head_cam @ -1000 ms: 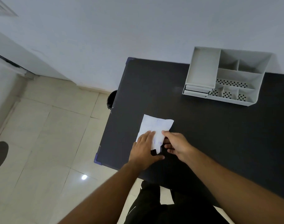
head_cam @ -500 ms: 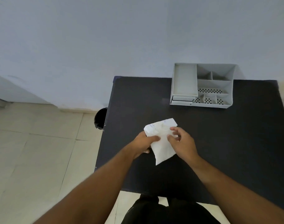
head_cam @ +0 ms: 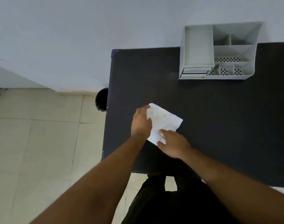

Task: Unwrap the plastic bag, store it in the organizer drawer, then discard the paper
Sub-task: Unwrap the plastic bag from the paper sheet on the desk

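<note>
A folded white paper [head_cam: 162, 121] is held just above the near left part of the black table [head_cam: 219, 118]. My left hand [head_cam: 140, 123] grips its left edge, fingers curled over the top corner. My right hand [head_cam: 172, 145] holds its lower end, thumb and fingers pinching the paper. No plastic bag shows; whatever is inside the paper is hidden. The grey desk organizer [head_cam: 219, 52] stands at the table's far edge against the wall, its small drawer [head_cam: 193, 72] shut at the lower left front.
A black round bin [head_cam: 102, 100] stands on the tiled floor beside the table's left edge, by the wall. My dark trousers [head_cam: 162, 199] show below the near table edge. The white wall runs behind the table.
The paper has turned in my hands, now lying more diagonal with its right corner spread out. My left hand has shifted to its upper left edge. The view moved left.
</note>
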Demonstrator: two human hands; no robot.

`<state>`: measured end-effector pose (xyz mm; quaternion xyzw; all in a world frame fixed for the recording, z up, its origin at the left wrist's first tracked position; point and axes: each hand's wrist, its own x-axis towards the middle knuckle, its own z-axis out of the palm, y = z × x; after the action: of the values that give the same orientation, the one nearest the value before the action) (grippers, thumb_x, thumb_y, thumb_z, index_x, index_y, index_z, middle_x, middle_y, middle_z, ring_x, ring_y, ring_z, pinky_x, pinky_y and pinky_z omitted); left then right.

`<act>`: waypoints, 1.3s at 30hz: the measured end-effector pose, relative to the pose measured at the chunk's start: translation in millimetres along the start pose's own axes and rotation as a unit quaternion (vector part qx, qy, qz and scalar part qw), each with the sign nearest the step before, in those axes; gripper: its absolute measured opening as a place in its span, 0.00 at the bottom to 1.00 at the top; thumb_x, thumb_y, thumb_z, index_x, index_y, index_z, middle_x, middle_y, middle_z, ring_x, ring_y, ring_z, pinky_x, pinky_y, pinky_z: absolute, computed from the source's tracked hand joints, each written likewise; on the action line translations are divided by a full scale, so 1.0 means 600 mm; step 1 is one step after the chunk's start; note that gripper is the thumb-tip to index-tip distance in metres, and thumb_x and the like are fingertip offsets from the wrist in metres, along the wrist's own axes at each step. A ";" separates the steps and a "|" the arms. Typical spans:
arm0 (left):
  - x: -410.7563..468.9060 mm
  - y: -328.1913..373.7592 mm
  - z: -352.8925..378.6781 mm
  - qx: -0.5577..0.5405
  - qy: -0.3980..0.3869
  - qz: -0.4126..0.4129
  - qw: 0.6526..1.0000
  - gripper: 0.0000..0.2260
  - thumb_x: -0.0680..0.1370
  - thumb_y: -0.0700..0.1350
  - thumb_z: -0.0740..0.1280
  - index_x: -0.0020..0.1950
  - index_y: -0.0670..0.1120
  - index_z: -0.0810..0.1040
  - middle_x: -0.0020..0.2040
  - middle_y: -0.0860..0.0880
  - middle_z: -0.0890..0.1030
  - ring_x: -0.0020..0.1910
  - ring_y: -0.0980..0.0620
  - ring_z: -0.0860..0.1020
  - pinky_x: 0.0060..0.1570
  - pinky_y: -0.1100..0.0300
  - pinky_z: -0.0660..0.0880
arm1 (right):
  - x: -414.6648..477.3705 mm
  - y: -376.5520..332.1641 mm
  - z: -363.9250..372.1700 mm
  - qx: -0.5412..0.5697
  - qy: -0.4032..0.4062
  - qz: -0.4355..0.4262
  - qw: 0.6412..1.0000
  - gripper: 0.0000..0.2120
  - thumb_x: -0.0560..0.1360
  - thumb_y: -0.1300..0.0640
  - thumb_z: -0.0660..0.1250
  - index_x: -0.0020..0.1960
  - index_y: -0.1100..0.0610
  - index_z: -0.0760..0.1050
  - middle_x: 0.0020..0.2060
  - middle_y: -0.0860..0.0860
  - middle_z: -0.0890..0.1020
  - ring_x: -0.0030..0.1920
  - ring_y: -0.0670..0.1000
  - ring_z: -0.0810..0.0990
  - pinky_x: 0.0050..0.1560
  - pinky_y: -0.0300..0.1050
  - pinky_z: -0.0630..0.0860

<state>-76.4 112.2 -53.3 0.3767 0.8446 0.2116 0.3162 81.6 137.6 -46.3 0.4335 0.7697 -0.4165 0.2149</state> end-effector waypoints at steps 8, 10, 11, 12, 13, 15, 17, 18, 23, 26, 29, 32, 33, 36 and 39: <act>-0.062 -0.049 0.022 0.201 -0.040 0.101 0.973 0.28 0.82 0.52 0.61 0.80 0.45 0.59 0.81 0.45 0.58 0.79 0.45 0.56 0.73 0.43 0.64 | 0.022 -0.017 -0.037 -0.068 0.238 -0.012 0.969 0.11 0.78 0.44 0.65 0.58 0.48 0.77 0.54 0.48 0.79 0.52 0.50 0.78 0.48 0.47 0.79; -0.070 -0.048 0.033 0.210 -0.090 0.063 0.971 0.35 0.83 0.60 0.57 0.82 0.45 0.47 0.83 0.46 0.47 0.81 0.46 0.45 0.77 0.43 0.56 | 0.030 0.005 -0.036 -0.132 0.237 -0.017 0.962 0.22 0.75 0.40 0.69 0.66 0.46 0.72 0.61 0.51 0.76 0.58 0.52 0.76 0.53 0.48 0.78; -0.071 -0.044 0.038 0.215 -0.106 0.051 0.969 0.38 0.82 0.64 0.56 0.82 0.45 0.43 0.83 0.47 0.43 0.81 0.46 0.41 0.77 0.43 0.53 | 0.034 0.014 -0.035 -0.160 0.215 -0.017 0.963 0.27 0.74 0.39 0.69 0.70 0.46 0.69 0.65 0.52 0.74 0.61 0.53 0.74 0.56 0.49 0.77; -0.069 -0.040 0.042 0.219 -0.113 0.045 0.968 0.41 0.81 0.66 0.56 0.82 0.46 0.40 0.83 0.47 0.40 0.81 0.46 0.39 0.76 0.43 0.53 | 0.038 0.022 -0.035 -0.179 0.194 -0.018 0.964 0.31 0.75 0.37 0.69 0.73 0.46 0.66 0.68 0.52 0.72 0.64 0.54 0.73 0.58 0.49 0.76; -0.066 -0.037 0.047 0.226 -0.117 0.043 0.966 0.42 0.80 0.67 0.57 0.82 0.46 0.39 0.82 0.47 0.39 0.81 0.46 0.38 0.76 0.42 0.53 | 0.042 0.027 -0.035 -0.191 0.179 -0.019 0.965 0.32 0.75 0.37 0.68 0.75 0.46 0.64 0.70 0.52 0.71 0.65 0.54 0.73 0.59 0.50 0.75; -0.058 -0.035 0.053 0.254 -0.120 0.047 0.959 0.43 0.80 0.66 0.58 0.81 0.45 0.37 0.82 0.46 0.37 0.80 0.44 0.37 0.75 0.41 0.56 | 0.047 0.032 -0.038 -0.207 0.176 -0.022 0.962 0.30 0.78 0.39 0.65 0.76 0.46 0.63 0.69 0.52 0.72 0.64 0.53 0.75 0.58 0.49 0.76; -0.051 -0.036 0.054 0.277 -0.120 0.054 0.952 0.44 0.80 0.64 0.61 0.81 0.44 0.37 0.82 0.45 0.37 0.81 0.43 0.38 0.74 0.40 0.59 | 0.049 0.029 -0.042 -0.209 0.192 -0.030 0.959 0.25 0.80 0.42 0.63 0.75 0.47 0.65 0.65 0.52 0.76 0.59 0.53 0.79 0.55 0.49 0.78; -0.046 -0.037 0.053 0.281 -0.123 0.057 0.950 0.44 0.80 0.63 0.62 0.82 0.44 0.38 0.82 0.45 0.38 0.81 0.43 0.38 0.73 0.40 0.60 | 0.049 0.027 -0.044 -0.201 0.202 -0.030 0.958 0.22 0.81 0.44 0.62 0.73 0.47 0.68 0.62 0.52 0.79 0.56 0.53 0.81 0.52 0.49 0.78; -0.022 -0.036 0.039 0.283 -0.159 0.070 0.943 0.44 0.79 0.59 0.67 0.82 0.47 0.40 0.82 0.46 0.39 0.81 0.43 0.39 0.73 0.37 0.62 | 0.052 0.020 -0.066 -0.200 0.213 -0.011 0.956 0.11 0.83 0.51 0.60 0.60 0.51 0.77 0.45 0.50 0.84 0.41 0.51 0.83 0.44 0.47 0.78; -0.016 -0.033 0.027 0.282 -0.167 0.081 0.941 0.42 0.80 0.63 0.62 0.82 0.47 0.41 0.83 0.46 0.40 0.81 0.44 0.40 0.74 0.38 0.60 | 0.054 0.015 -0.073 -0.126 0.219 0.004 0.967 0.11 0.83 0.50 0.57 0.58 0.52 0.76 0.43 0.50 0.84 0.39 0.51 0.82 0.43 0.48 0.79; -0.017 -0.021 0.031 0.225 -0.140 0.041 0.963 0.40 0.80 0.66 0.57 0.82 0.44 0.45 0.83 0.48 0.45 0.81 0.47 0.42 0.73 0.40 0.62 | 0.059 0.014 -0.068 -0.120 0.246 -0.005 0.962 0.11 0.82 0.48 0.61 0.60 0.51 0.75 0.47 0.51 0.84 0.42 0.52 0.82 0.44 0.48 0.80; -0.016 -0.017 0.042 0.223 -0.122 0.023 0.967 0.39 0.82 0.62 0.59 0.82 0.44 0.44 0.83 0.48 0.45 0.81 0.47 0.43 0.71 0.40 0.66 | 0.067 0.017 -0.060 -0.144 0.262 -0.036 0.954 0.19 0.77 0.45 0.69 0.66 0.49 0.76 0.55 0.52 0.81 0.50 0.54 0.81 0.47 0.52 0.79; -0.016 -0.018 0.044 0.237 -0.124 0.024 0.963 0.39 0.82 0.61 0.60 0.82 0.44 0.42 0.83 0.48 0.44 0.81 0.47 0.42 0.72 0.41 0.66 | 0.070 0.019 -0.059 -0.151 0.256 -0.051 0.954 0.19 0.77 0.46 0.70 0.67 0.49 0.77 0.57 0.53 0.81 0.52 0.55 0.81 0.49 0.53 0.79; -0.019 -0.021 0.048 0.270 -0.130 0.028 0.954 0.40 0.82 0.60 0.60 0.82 0.45 0.39 0.83 0.48 0.40 0.81 0.47 0.40 0.72 0.40 0.64 | 0.082 0.021 -0.063 -0.163 0.217 -0.078 0.959 0.15 0.80 0.53 0.67 0.66 0.52 0.79 0.59 0.54 0.82 0.55 0.55 0.81 0.53 0.51 0.81; -0.015 -0.021 0.049 0.293 -0.136 0.028 0.946 0.40 0.83 0.59 0.60 0.81 0.45 0.37 0.82 0.47 0.38 0.81 0.46 0.39 0.73 0.40 0.62 | 0.091 0.018 -0.073 -0.134 0.204 -0.063 0.968 0.12 0.82 0.56 0.64 0.63 0.54 0.80 0.55 0.56 0.84 0.51 0.56 0.83 0.51 0.52 0.82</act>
<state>-57.5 100.6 -78.5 0.5018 0.8073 -0.0896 0.2974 63.1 203.7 -64.6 0.4270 0.8718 -0.2255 0.0828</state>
